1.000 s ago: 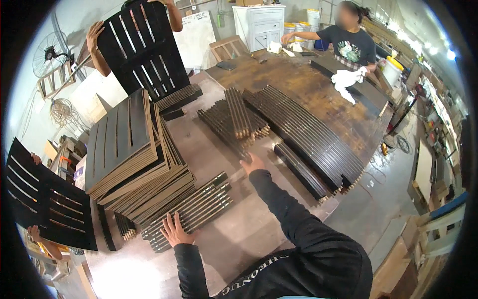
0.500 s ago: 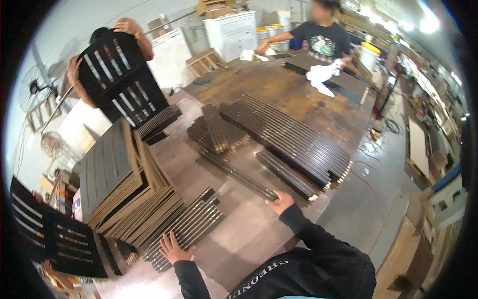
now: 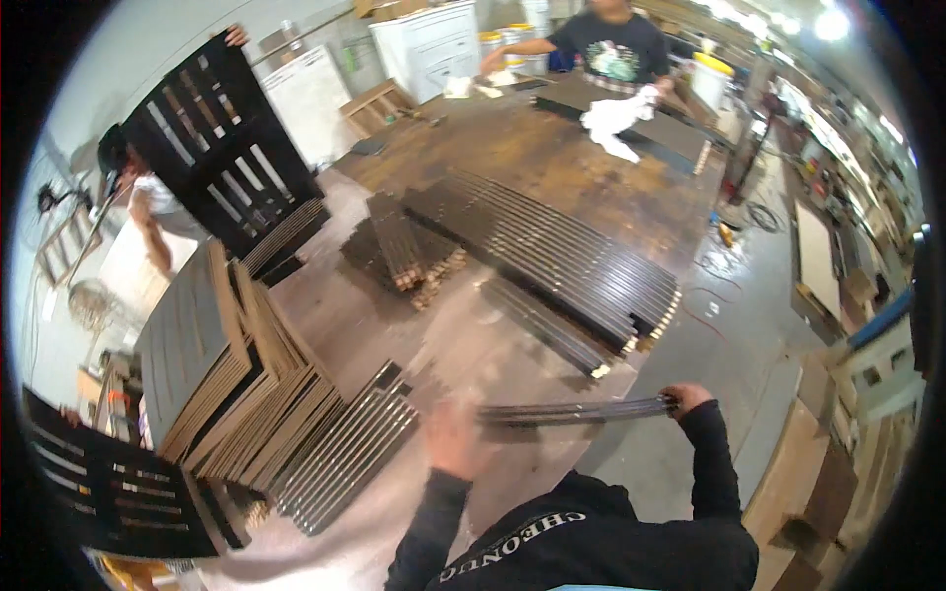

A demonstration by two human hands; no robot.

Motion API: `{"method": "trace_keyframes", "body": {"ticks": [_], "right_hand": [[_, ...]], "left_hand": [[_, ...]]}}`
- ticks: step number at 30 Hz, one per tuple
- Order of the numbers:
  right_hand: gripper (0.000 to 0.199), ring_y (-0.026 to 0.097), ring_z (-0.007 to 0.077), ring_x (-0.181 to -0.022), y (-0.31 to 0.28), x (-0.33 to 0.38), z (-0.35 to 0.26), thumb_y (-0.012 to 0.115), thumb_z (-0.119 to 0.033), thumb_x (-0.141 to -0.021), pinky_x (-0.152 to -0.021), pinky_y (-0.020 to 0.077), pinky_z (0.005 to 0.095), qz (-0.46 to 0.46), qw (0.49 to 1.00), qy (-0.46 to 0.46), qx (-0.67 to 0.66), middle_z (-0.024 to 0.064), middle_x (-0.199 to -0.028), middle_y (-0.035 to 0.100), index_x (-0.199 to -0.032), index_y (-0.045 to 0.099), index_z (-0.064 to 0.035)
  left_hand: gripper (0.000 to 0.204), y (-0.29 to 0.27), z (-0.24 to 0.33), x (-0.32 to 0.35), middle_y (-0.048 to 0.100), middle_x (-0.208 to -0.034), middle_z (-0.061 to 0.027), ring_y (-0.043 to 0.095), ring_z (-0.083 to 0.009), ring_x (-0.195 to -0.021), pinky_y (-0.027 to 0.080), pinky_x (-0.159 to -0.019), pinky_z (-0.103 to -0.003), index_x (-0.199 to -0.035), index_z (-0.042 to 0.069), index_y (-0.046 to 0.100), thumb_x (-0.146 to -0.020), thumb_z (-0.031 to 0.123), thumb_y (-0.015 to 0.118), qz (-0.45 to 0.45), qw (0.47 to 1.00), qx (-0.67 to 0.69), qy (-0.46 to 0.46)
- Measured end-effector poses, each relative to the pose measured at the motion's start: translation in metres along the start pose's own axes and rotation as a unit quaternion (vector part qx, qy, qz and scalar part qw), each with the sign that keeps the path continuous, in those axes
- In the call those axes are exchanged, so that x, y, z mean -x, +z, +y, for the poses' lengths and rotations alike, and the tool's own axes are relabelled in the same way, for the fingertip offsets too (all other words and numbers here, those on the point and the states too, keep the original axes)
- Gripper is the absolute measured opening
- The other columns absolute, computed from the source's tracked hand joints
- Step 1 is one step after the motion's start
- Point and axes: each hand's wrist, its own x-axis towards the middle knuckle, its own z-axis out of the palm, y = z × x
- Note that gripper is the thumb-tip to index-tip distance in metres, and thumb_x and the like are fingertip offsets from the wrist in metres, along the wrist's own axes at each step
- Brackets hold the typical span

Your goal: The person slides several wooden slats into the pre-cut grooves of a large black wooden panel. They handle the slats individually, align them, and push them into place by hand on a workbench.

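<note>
Wooden and worn brown, the big work surface (image 3: 591,187) fills the middle of the view, grey with dust along its near part. Across it lies a wide row of long dark slats (image 3: 552,256), their pale cut ends showing toward the right edge. Left of that row, stacked slatted panels (image 3: 227,374) lean against one another, and a flat group of grey slats (image 3: 345,448) lies just beside them. A small heap of short dark sticks (image 3: 409,251) sits between the panels and the long row.

At the far end a person in a dark shirt (image 3: 616,44) works with a white cloth (image 3: 616,118); at the left another person holds up a dark slatted panel (image 3: 222,148).

Nearest, a thin bundle of dark slats (image 3: 576,411) is held level above the surface's near edge. The right hand (image 3: 687,398) has its grip clenched around the bundle's right end. The left hand (image 3: 455,440) is at the bundle's left end, blurred; I cannot tell whether its grip closes on it.
</note>
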Motion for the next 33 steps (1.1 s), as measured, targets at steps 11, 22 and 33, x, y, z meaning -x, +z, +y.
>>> {"method": "trace_keyframes", "body": {"ticks": [11,22,33], "right_hand": [[0.035,0.059,0.0281,-0.084,0.026,-0.021,-0.104,0.068,-0.008,-0.060,-0.072,0.0482,0.0354,-0.069,0.970,-0.235,-0.011,0.0089,-0.085,0.061,-0.094,0.061,-0.0114],[0.064,0.042,0.0306,-0.114,0.096,-0.050,-0.261,0.072,-0.030,-0.066,-0.093,0.0369,0.0441,-0.207,0.884,-0.417,-0.031,0.0099,-0.124,0.044,-0.122,0.045,-0.0138],[0.055,0.038,0.0287,-0.117,0.128,-0.067,-0.273,0.068,-0.035,-0.067,-0.097,0.0333,0.0416,-0.167,0.878,-0.449,0.024,0.0044,-0.131,0.038,-0.116,0.052,-0.0139]], "left_hand": [[0.042,0.015,0.004,0.066,0.060,-0.097,-0.0118,0.057,-0.0304,-0.089,0.043,-0.081,-0.041,-0.103,0.013,0.059,-0.063,0.025,0.067,-0.137,0.988,0.055,-0.034],[0.048,-0.065,-0.048,0.337,0.061,-0.089,-0.0038,0.055,-0.0264,-0.089,0.037,-0.085,-0.041,-0.095,0.018,0.062,-0.051,0.030,0.078,-0.025,0.884,-0.088,-0.458],[0.064,-0.065,-0.071,0.479,0.057,-0.103,-0.0230,0.053,-0.0373,-0.099,0.044,-0.080,-0.042,-0.111,0.001,0.044,-0.068,0.041,0.069,0.144,0.612,-0.080,-0.774]]}}
